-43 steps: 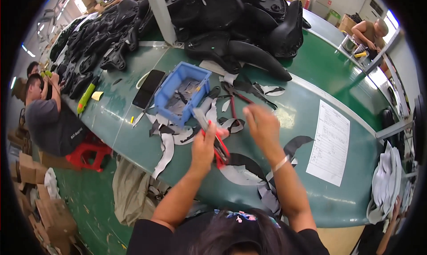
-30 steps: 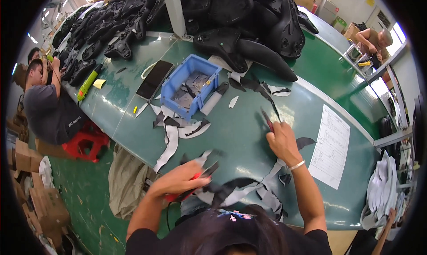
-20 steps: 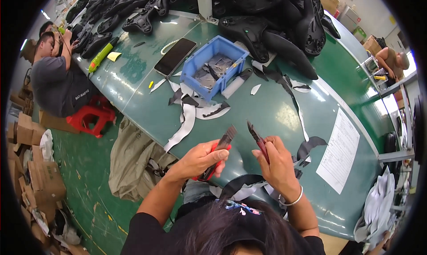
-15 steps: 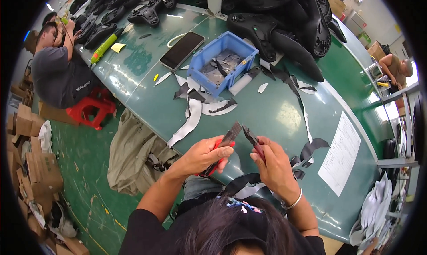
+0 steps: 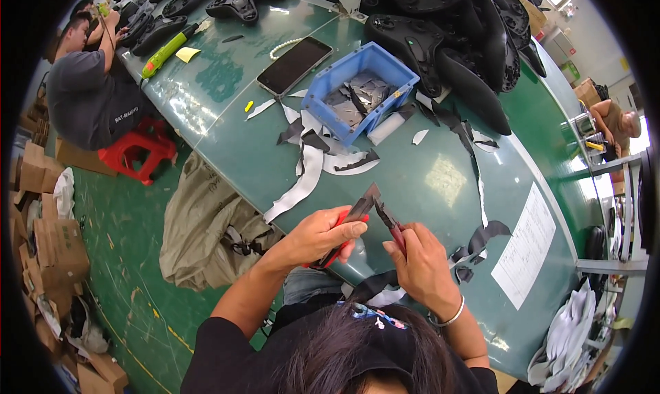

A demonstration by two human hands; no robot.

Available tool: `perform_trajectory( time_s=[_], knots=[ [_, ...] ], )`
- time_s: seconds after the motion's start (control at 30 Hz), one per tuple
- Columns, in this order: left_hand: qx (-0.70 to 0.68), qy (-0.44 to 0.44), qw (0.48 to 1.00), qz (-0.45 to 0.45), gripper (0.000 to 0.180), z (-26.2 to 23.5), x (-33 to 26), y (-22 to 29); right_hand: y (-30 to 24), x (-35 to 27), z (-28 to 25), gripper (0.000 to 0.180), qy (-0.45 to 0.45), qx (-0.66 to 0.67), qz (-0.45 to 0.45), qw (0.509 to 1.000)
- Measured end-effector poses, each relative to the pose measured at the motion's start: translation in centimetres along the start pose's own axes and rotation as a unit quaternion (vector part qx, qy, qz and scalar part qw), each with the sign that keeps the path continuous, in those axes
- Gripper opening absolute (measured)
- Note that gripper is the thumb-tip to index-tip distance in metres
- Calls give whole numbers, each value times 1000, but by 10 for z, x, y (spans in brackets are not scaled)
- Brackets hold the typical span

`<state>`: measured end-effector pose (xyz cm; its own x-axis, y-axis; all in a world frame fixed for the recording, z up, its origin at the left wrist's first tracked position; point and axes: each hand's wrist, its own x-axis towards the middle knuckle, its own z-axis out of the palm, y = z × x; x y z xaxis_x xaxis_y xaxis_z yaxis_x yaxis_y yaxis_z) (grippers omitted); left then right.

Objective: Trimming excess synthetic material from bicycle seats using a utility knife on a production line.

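Note:
In my left hand [image 5: 328,237] is a red and black utility knife [image 5: 339,238], its wide blade [image 5: 368,196] slid out and pointing up and away from me. My right hand [image 5: 425,262] is closed round the dark red handles of a pair of pliers [image 5: 390,222]. Their dark jaws meet or almost meet the blade near its tip; whether they grip it I cannot tell. Beyond both hands stands a blue plastic bin [image 5: 328,116] holding many small grey blade-like pieces. Strips of white and black material [image 5: 302,182] lie between the bin and my hands.
A phone [image 5: 295,65] lies left of the bin. Black bicycle saddles [image 5: 405,43] are piled at the back. A printed sheet [image 5: 525,246] lies on the right of the green table [image 5: 240,146]. A co-worker [image 5: 86,84] sits at the far left near a green power tool [image 5: 165,53].
The pliers' jaws have come up to the knife's blade tip, where a gap showed before. The view has shifted slightly, so the table things appear a little further right.

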<state>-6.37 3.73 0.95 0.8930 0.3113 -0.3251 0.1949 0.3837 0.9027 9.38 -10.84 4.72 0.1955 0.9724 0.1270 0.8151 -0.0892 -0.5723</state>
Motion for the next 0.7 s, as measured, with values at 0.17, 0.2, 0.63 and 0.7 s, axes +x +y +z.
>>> perform_trajectory(
  time_s=[0.17,0.2,0.63,0.7],
  knots=[
    [-11,-3,1000,-12,34,-4,0,-1,4,1,0,16,-62,33,51,996],
    [-4,-16,1000,-14,35,-7,1,1,8,2,1,16,-62,32,51,996],
    [44,70,996,23,31,-49,-9,9,19,71,12,15,-206,721,239,617],
    [28,128,990,54,32,-48,-10,19,17,99,8,16,-171,681,212,680]
  ],
)
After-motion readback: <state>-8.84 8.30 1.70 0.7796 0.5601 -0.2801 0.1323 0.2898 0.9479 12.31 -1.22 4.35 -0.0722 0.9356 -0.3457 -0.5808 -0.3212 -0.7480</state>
